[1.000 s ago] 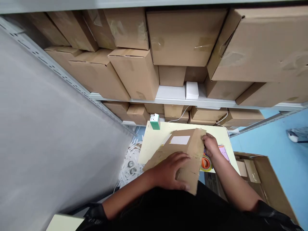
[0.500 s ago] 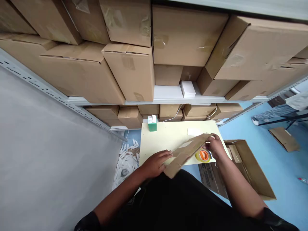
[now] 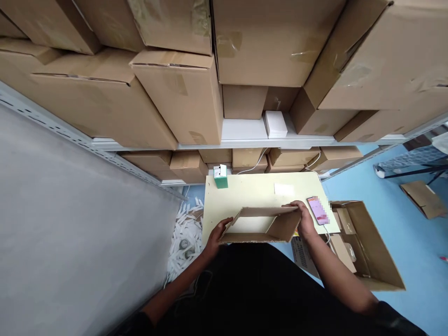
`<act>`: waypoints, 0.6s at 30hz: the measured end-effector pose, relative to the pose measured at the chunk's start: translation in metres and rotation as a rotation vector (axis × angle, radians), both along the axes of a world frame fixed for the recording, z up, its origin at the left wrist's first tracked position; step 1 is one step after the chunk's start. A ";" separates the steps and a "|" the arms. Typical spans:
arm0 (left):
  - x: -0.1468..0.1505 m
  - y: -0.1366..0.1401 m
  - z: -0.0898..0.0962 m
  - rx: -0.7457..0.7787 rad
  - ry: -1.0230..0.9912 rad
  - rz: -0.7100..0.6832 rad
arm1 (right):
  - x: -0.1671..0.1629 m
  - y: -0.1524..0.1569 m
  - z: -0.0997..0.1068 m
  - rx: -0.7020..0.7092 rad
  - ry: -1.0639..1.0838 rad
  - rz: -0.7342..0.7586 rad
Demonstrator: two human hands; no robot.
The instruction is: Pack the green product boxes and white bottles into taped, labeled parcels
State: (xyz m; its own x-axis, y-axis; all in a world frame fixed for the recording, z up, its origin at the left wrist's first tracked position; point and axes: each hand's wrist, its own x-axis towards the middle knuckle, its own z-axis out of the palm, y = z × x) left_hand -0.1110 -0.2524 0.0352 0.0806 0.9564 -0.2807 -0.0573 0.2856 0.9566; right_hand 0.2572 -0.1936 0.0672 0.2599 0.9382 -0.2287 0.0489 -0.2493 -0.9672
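Observation:
Between my two hands is a small cardboard box (image 3: 285, 225), unfolded into a frame with the yellow tabletop (image 3: 241, 193) showing through its middle. My left hand (image 3: 217, 235) grips its left wall, fingers along the outer edge. Around the right wall my right hand (image 3: 304, 220) is closed, with fingertips over the far corner. Just right of that hand lies a phone (image 3: 318, 211) with a lit screen and a cable. The tape roll is almost wholly hidden behind the box and right hand. A white card (image 3: 284, 189) lies beyond the box.
A small green box (image 3: 220, 177) stands at the table's far left corner. Shelves full of cardboard boxes (image 3: 189, 93) rise in front. On the right, a large open carton (image 3: 381, 247) holds smaller boxes. White paper strips (image 3: 185, 240) are heaped on the floor at left.
The cardboard went from nearly flat and slanted to opened out as a four-sided frame. My left hand moved a little left, and the phone came into view beside my right hand.

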 end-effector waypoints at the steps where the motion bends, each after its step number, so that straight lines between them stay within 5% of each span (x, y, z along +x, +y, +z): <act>1: 0.008 0.007 0.002 0.007 0.000 0.014 | -0.008 0.000 -0.003 -0.004 0.067 0.011; 8: 0.039 0.061 0.019 0.202 0.002 0.017 | -0.029 0.011 -0.008 0.136 -0.064 0.067; 13: 0.024 0.087 0.017 0.085 -0.008 -0.112 | 0.000 -0.012 -0.017 0.037 0.040 0.123; 18: 0.022 0.094 0.009 0.137 0.199 -0.309 | -0.012 -0.015 -0.024 -0.070 -0.052 0.167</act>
State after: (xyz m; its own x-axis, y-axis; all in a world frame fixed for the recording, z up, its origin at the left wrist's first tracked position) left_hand -0.0894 -0.1583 0.0438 0.3280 0.9250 -0.1918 0.2016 0.1298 0.9708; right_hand 0.2456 -0.2082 0.0437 0.1150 0.9515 -0.2853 0.1450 -0.3002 -0.9428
